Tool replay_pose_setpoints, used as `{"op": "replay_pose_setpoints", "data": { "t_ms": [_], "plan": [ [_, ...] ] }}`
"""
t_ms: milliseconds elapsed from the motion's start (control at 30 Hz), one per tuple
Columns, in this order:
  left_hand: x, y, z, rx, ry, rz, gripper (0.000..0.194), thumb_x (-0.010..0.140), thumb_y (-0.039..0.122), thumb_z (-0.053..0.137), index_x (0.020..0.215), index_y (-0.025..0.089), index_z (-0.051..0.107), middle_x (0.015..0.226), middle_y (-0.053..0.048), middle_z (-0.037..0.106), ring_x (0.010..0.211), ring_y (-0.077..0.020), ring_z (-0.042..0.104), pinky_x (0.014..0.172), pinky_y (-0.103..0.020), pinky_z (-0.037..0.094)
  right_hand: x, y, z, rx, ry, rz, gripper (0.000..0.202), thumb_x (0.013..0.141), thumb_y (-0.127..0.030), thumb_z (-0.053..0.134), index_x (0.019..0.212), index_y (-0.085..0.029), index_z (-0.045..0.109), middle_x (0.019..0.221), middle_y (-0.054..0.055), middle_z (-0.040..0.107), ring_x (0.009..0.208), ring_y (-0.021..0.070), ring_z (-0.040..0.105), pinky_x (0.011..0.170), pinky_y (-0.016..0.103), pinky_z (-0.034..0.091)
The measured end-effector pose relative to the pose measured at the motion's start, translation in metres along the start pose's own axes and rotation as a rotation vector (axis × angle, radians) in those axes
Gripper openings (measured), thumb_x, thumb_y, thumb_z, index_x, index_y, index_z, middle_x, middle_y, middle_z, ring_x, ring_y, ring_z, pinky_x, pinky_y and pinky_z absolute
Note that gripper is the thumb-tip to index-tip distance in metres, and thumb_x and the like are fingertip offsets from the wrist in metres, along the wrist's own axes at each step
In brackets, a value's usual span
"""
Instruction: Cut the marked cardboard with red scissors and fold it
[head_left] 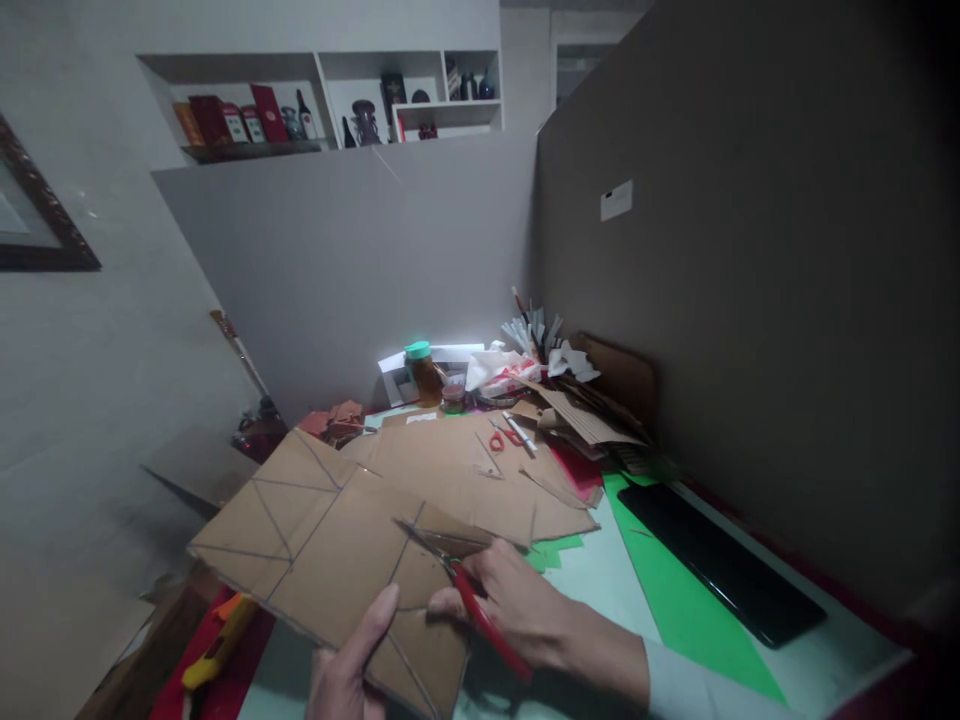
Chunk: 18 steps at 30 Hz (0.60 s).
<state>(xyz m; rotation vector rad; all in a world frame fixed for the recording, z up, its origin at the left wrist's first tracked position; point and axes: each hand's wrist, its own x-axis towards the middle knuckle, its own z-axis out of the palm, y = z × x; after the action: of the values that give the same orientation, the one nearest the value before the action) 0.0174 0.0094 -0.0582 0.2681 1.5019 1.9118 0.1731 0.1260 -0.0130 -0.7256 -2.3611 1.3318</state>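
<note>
Fingers [498,562] curled round scissors [478,608], left hand [352,655] pinching cardboard [330,535]

No word, brand or number can be read. The white label [616,201] on the grey panel [720,310] carries a dark mark too tiny to make out, and on the shelf [322,90] the pale emblem on the tall red box [269,116], the white patches on the two boxes [234,124] beside it and the label on the bottle [306,119] are all too small and blurred to tell. The faint print on the black box [392,92] cannot be read either
</note>
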Motion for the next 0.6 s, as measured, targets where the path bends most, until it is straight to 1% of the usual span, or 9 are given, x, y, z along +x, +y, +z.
{"op": "replay_pose_setpoints", "data": {
  "t_ms": [33,100,133,200,267,333,400,533,600],
  "plan": [
    [-0.002,0.004,0.005,-0.038,0.002,-0.04,0.022,0.071,0.02,0.081,0.093,0.018,0.078,0.112,-0.012,0.079,0.133,-0.041,0.058,0.107,-0.047,0.052,0.002,0.003,0.002,-0.011,0.009,-0.005,0.055,0.089,-0.057,0.069,0.055,-0.018,0.051,0.054,-0.007,0.04,0.056,0.0114,0.037,0.053,0.027,0.028],
    [-0.007,0.013,0.015,-0.101,0.007,-0.099,0.026,0.079,0.017,0.076,0.104,0.012,0.074,0.105,-0.013,0.08,0.114,-0.0364,0.071,0.1,-0.045,0.058,0.006,0.008,0.004,-0.036,0.022,-0.014,0.055,0.089,-0.056,0.069,0.055,-0.018,0.049,0.054,-0.007,0.038,0.056,0.0115,0.035,0.053,0.028,0.026],
    [-0.01,0.016,0.019,-0.124,0.009,-0.11,0.028,0.081,0.015,0.074,0.108,0.01,0.073,0.102,-0.013,0.081,0.106,-0.0328,0.074,0.098,-0.042,0.059,0.007,0.009,0.005,-0.044,0.026,-0.016,0.056,0.09,-0.057,0.069,0.055,-0.019,0.047,0.054,-0.007,0.037,0.055,0.0114,0.034,0.053,0.029,0.025],
    [-0.015,0.022,0.026,-0.156,0.002,-0.102,0.028,0.085,0.012,0.072,0.113,0.008,0.071,0.098,-0.011,0.081,0.097,-0.0263,0.076,0.096,-0.036,0.059,0.009,0.011,0.004,-0.047,0.022,-0.017,0.059,0.09,-0.058,0.068,0.053,-0.02,0.043,0.053,-0.007,0.034,0.054,0.0108,0.031,0.051,0.029,0.023],
    [-0.019,0.025,0.03,-0.174,-0.023,-0.084,0.026,0.087,0.011,0.071,0.112,0.008,0.071,0.095,-0.01,0.081,0.092,-0.0235,0.077,0.095,-0.035,0.059,0.009,0.011,0.001,-0.033,0.006,-0.019,0.062,0.09,-0.061,0.068,0.052,-0.02,0.041,0.052,-0.008,0.033,0.053,0.0102,0.029,0.049,0.029,0.022],
    [-0.019,0.026,0.031,-0.188,-0.048,-0.06,0.023,0.089,0.011,0.07,0.112,0.009,0.071,0.096,-0.009,0.081,0.09,-0.0229,0.076,0.094,-0.04,0.06,0.007,0.009,-0.002,-0.012,-0.017,-0.024,0.061,0.091,-0.064,0.066,0.054,-0.019,0.046,0.052,-0.007,0.039,0.051,0.01,0.034,0.049,0.028,0.026],
    [-0.017,0.025,0.03,-0.203,-0.054,-0.034,0.022,0.09,0.01,0.069,0.112,0.01,0.07,0.099,-0.009,0.08,0.092,-0.0221,0.075,0.092,-0.043,0.06,0.004,0.005,-0.004,0.006,-0.038,-0.02,0.058,0.094,-0.064,0.062,0.059,-0.018,0.052,0.054,-0.006,0.045,0.049,0.0099,0.04,0.049,0.026,0.031],
    [-0.008,0.02,0.027,-0.236,-0.064,-0.049,0.019,0.092,0.01,0.067,0.111,0.011,0.069,0.11,-0.01,0.075,0.1,-0.0231,0.072,0.09,-0.043,0.06,0.0,-0.004,-0.001,0.019,-0.057,0.004,0.049,0.102,-0.054,0.059,0.07,-0.017,0.06,0.058,-0.007,0.05,0.048,0.01,0.047,0.052,0.024,0.041],
    [-0.005,0.018,0.026,-0.26,-0.057,-0.053,0.02,0.093,0.009,0.066,0.112,0.012,0.068,0.115,-0.01,0.073,0.099,-0.023,0.072,0.086,-0.042,0.061,-0.001,-0.007,0.0,0.012,-0.068,0.02,0.044,0.104,-0.049,0.057,0.075,-0.016,0.062,0.062,-0.006,0.054,0.052,0.0107,0.052,0.054,0.025,0.046]
  ]
}}
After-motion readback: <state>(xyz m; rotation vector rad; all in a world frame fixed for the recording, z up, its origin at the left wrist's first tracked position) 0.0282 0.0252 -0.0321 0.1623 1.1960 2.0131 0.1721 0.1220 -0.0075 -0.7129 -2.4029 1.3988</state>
